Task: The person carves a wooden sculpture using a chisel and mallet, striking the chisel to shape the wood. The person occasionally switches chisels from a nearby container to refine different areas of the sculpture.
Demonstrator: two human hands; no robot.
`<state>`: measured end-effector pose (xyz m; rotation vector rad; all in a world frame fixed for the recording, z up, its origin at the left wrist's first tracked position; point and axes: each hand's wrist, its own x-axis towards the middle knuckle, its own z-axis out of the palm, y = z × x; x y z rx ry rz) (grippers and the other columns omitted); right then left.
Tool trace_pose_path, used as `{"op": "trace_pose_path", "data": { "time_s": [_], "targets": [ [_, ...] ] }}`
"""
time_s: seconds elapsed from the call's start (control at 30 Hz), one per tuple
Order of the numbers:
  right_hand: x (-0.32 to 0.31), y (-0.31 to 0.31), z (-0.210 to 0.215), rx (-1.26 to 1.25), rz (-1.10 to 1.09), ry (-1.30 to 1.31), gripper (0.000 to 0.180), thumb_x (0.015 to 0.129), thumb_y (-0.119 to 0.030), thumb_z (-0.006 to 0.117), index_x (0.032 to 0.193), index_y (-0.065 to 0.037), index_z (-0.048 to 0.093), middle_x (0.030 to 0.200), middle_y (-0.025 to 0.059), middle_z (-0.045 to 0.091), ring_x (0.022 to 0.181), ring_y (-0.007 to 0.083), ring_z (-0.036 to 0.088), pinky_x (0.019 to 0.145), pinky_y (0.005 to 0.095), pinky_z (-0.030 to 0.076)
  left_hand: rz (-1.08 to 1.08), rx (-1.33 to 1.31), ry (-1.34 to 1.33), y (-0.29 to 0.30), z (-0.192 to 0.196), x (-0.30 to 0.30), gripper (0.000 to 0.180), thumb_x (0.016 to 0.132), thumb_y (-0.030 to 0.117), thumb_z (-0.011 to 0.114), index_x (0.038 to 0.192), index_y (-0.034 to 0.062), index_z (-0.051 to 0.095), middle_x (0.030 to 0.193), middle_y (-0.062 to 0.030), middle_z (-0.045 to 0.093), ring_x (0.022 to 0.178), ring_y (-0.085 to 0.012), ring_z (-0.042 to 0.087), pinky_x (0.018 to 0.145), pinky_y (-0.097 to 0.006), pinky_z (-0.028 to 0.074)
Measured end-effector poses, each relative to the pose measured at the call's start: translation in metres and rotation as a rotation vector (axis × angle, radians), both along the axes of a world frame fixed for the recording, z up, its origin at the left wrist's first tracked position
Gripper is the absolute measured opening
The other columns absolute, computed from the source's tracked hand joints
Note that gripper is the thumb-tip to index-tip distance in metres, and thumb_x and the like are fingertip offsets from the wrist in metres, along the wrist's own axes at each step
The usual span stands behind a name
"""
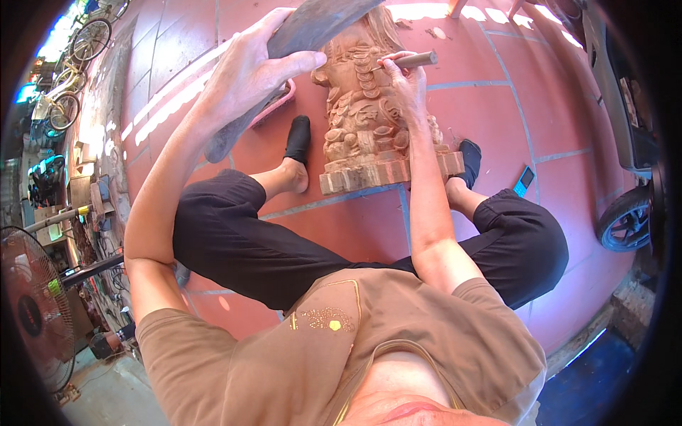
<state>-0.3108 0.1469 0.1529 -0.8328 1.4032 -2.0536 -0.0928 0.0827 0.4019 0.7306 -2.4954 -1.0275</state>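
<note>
A carved wooden statue (366, 121) with coin-like reliefs stands on its stepped base on the red tiled floor between my feet. My left hand (252, 67) is closed around a long dark flat mallet (312, 25), raised above the carving's upper left. My right hand (405, 78) grips a wooden-handled chisel (415, 59), its tip set against the carving's upper right side. My legs, in black trousers and black socks, sit on either side of the statue.
A small blue phone (523, 181) lies on the tiles to the right. A motorbike wheel (625, 224) stands at far right. A standing fan (32, 312) and tool clutter sit at left, bicycles (74, 71) at upper left. A pink object (273, 106) lies under the mallet.
</note>
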Motion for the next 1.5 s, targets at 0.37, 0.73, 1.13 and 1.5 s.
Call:
{"op": "trace_pose_path", "data": {
  "time_s": [0.37, 0.73, 1.13, 1.5],
  "targets": [
    [0.005, -0.002, -0.002, -0.036, -0.077, 0.083, 0.017, 0.088, 0.000, 0.071, 0.101, -0.001, 0.059, 0.094, 0.0033, 0.062, 0.083, 0.0098, 0.058, 0.077, 0.0262, 0.053, -0.088, -0.261, 0.001, 0.019, 0.015, -0.030, 0.056, 0.081, 0.021, 0.076, 0.127, -0.0019, 0.055, 0.120, -0.0219, 0.062, 0.108, -0.0337, 0.062, 0.094, -0.042, 0.048],
    [0.022, -0.002, 0.012, 0.049, -0.189, 0.326, 0.020, 0.087, -0.002, 0.072, 0.103, 0.001, 0.060, 0.090, 0.0073, 0.067, 0.077, 0.0127, 0.057, 0.069, 0.0304, 0.049, -0.169, -0.441, -0.404, 0.009, -0.023, -0.044, 0.047, 0.089, 0.029, 0.068, 0.128, 0.0078, 0.052, 0.099, -0.0202, 0.065, 0.091, -0.0328, 0.064, 0.081, -0.043, 0.050],
    [0.021, -0.005, 0.007, 0.051, -0.218, 0.453, 0.016, 0.088, 0.000, 0.069, 0.102, 0.001, 0.062, 0.088, 0.0089, 0.067, 0.076, 0.0151, 0.060, 0.069, 0.0298, 0.049, -0.222, -0.525, -0.243, 0.005, -0.036, -0.051, 0.050, 0.088, 0.032, 0.068, 0.129, 0.0077, 0.051, 0.082, -0.0202, 0.065, 0.080, -0.0342, 0.066, 0.072, -0.048, 0.049],
    [0.015, -0.004, -0.002, -0.088, -0.111, -0.101, 0.015, 0.093, 0.001, 0.063, 0.107, 0.000, 0.058, 0.098, 0.0082, 0.064, 0.090, 0.0163, 0.067, 0.080, 0.0286, 0.056, -0.145, -0.478, -0.214, 0.003, 0.008, -0.043, 0.050, 0.086, 0.033, 0.069, 0.120, 0.0007, 0.054, 0.112, -0.0282, 0.059, 0.100, -0.0429, 0.061, 0.087, -0.050, 0.047]
  ]
}}
